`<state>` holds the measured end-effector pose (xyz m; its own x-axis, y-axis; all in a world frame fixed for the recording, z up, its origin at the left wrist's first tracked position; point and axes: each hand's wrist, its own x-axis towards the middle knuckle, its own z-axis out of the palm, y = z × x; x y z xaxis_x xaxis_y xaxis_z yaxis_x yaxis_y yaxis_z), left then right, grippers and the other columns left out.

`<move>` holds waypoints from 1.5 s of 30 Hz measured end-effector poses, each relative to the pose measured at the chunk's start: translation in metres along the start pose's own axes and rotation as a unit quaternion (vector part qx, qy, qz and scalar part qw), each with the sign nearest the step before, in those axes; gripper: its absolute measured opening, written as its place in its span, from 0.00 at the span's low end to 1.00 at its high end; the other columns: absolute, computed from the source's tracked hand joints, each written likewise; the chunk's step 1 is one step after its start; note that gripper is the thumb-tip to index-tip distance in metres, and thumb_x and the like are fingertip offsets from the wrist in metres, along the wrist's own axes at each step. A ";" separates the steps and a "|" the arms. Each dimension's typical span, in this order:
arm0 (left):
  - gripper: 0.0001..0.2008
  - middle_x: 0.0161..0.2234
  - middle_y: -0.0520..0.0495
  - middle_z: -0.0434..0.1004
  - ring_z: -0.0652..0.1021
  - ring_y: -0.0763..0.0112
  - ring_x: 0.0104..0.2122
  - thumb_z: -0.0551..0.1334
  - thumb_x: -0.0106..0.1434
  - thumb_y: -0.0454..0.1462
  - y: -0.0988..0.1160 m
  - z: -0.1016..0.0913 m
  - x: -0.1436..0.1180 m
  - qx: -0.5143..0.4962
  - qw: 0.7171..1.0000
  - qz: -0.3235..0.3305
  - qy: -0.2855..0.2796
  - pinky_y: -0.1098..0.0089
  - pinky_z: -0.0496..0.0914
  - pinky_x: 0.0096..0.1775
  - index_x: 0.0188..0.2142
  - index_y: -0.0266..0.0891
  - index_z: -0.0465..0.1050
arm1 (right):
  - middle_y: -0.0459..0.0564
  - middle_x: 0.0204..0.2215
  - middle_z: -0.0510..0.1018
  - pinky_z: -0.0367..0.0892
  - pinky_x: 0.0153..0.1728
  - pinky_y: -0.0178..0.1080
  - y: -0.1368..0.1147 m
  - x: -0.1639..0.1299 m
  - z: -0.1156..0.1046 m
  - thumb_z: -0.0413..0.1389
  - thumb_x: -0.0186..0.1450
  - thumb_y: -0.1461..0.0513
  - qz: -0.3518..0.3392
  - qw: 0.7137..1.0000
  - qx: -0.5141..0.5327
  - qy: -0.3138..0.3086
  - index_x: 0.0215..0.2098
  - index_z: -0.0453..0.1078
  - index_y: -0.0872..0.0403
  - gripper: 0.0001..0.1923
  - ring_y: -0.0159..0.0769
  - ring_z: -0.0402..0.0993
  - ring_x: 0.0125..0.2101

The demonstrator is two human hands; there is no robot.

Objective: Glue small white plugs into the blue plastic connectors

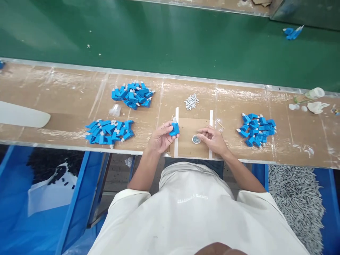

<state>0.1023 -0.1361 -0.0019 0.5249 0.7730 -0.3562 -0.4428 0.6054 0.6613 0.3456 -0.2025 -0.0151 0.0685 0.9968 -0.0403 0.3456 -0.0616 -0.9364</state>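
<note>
My left hand (162, 137) pinches a small blue plastic part (174, 129) with a pale tip pointing up, over the left white strip (176, 141). Beside a small round dish (196, 139) is my right hand (213, 140), thumb and forefinger close together at the dish's edge. Whatever those fingertips hold, if anything, is too small to make out. Thin bits lie inside the dish. Beyond both hands sits a little heap of small grey pieces (191, 102). A second white strip (211, 120) runs by the right hand.
Similar blue parts lie heaped at the left front (110, 131), left back (133, 94) and right (257, 129). A clear cup (115, 110) stands at left, a capped bottle (310, 95) at right. Behind the bench runs a green surface (132, 46). Below, a blue bin holds grey pieces (296, 205).
</note>
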 end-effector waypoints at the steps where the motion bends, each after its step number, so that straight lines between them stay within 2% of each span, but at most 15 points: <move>1: 0.14 0.30 0.49 0.75 0.78 0.74 0.27 0.71 0.54 0.36 -0.001 -0.001 0.000 -0.006 1.000 0.000 0.001 0.79 0.72 0.25 0.38 0.36 0.71 | 0.46 0.28 0.73 0.65 0.27 0.37 0.000 0.001 0.001 0.65 0.61 0.47 -0.002 1.000 -0.006 -0.001 0.39 0.81 0.54 0.19 0.30 0.63 0.24; 7: 0.13 0.30 0.48 0.76 0.78 0.74 0.27 0.71 0.54 0.35 -0.006 -0.004 0.000 -0.032 0.999 -0.008 0.016 0.78 0.73 0.25 0.37 0.36 0.71 | 0.46 0.25 0.71 0.63 0.26 0.36 0.000 0.002 0.002 0.63 0.65 0.49 -0.041 0.998 -0.034 -0.013 0.33 0.82 0.53 0.16 0.31 0.63 0.24; 12: 0.11 0.29 0.49 0.76 0.78 0.75 0.27 0.70 0.55 0.33 -0.007 -0.002 0.001 -0.043 0.998 -0.016 0.035 0.79 0.72 0.25 0.36 0.36 0.71 | 0.48 0.28 0.74 0.65 0.28 0.37 -0.002 -0.002 -0.008 0.61 0.69 0.52 -0.115 0.991 -0.070 -0.025 0.37 0.82 0.51 0.12 0.34 0.67 0.28; 16: 0.12 0.28 0.50 0.75 0.77 0.75 0.26 0.71 0.54 0.33 -0.010 0.001 0.006 -0.051 0.998 -0.009 0.029 0.79 0.73 0.26 0.36 0.35 0.72 | 0.48 0.29 0.75 0.65 0.28 0.38 -0.003 -0.004 -0.009 0.59 0.70 0.57 -0.198 0.974 -0.112 0.022 0.38 0.82 0.50 0.09 0.34 0.68 0.28; 19: 0.13 0.28 0.49 0.75 0.77 0.76 0.27 0.72 0.54 0.34 -0.012 0.002 0.008 -0.053 0.998 0.003 0.023 0.78 0.73 0.28 0.35 0.34 0.72 | 0.48 0.27 0.73 0.64 0.28 0.38 -0.002 -0.005 -0.006 0.60 0.70 0.60 -0.231 0.964 -0.120 0.045 0.36 0.82 0.50 0.08 0.34 0.68 0.27; 25: 0.14 0.28 0.49 0.75 0.77 0.76 0.26 0.74 0.53 0.35 -0.013 0.003 0.007 -0.042 0.999 -0.008 0.018 0.78 0.72 0.27 0.35 0.34 0.72 | 0.47 0.25 0.69 0.62 0.25 0.38 -0.004 -0.007 -0.009 0.60 0.69 0.58 -0.186 0.978 -0.096 0.008 0.33 0.82 0.49 0.09 0.33 0.65 0.25; 30: 0.16 0.26 0.51 0.75 0.76 0.77 0.25 0.76 0.52 0.38 -0.013 0.005 0.005 -0.033 0.999 -0.008 0.008 0.79 0.71 0.25 0.33 0.34 0.73 | 0.46 0.24 0.70 0.62 0.25 0.38 -0.007 -0.006 -0.012 0.63 0.66 0.53 -0.088 0.994 -0.057 0.020 0.28 0.80 0.51 0.13 0.33 0.65 0.25; 33: 0.17 0.26 0.50 0.75 0.76 0.77 0.24 0.77 0.51 0.41 -0.016 0.010 0.005 -0.025 0.999 -0.018 -0.008 0.79 0.70 0.25 0.33 0.33 0.74 | 0.46 0.24 0.74 0.63 0.24 0.36 -0.006 -0.003 -0.014 0.64 0.63 0.48 -0.009 0.999 0.022 0.037 0.28 0.78 0.51 0.16 0.33 0.68 0.25; 37: 0.18 0.26 0.50 0.75 0.76 0.78 0.23 0.77 0.52 0.43 -0.020 0.022 0.005 -0.008 0.997 -0.057 -0.041 0.80 0.70 0.24 0.32 0.32 0.75 | 0.46 0.25 0.77 0.66 0.20 0.34 -0.005 -0.001 -0.018 0.67 0.58 0.42 0.063 0.982 0.171 0.044 0.30 0.74 0.52 0.22 0.33 0.73 0.25; 41: 0.22 0.25 0.51 0.75 0.77 0.79 0.22 0.78 0.50 0.45 -0.025 0.033 0.006 -0.005 0.994 -0.086 -0.062 0.81 0.69 0.23 0.33 0.31 0.75 | 0.50 0.30 0.82 0.70 0.20 0.33 -0.020 -0.002 -0.023 0.68 0.57 0.43 0.043 0.973 0.219 0.053 0.31 0.74 0.52 0.22 0.35 0.79 0.28; 45: 0.21 0.27 0.48 0.77 0.76 0.79 0.22 0.77 0.52 0.46 -0.029 0.040 0.006 -0.001 0.989 -0.109 -0.101 0.81 0.69 0.22 0.33 0.31 0.75 | 0.50 0.30 0.84 0.73 0.20 0.34 -0.046 -0.012 -0.023 0.65 0.64 0.48 -0.047 0.980 0.162 0.103 0.35 0.75 0.52 0.16 0.36 0.82 0.28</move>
<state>0.1473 -0.1569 0.0037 0.7427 0.5705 -0.3506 -0.3047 0.7542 0.5817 0.3505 -0.2124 0.0370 0.2492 0.9641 0.0917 0.0454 0.0830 -0.9955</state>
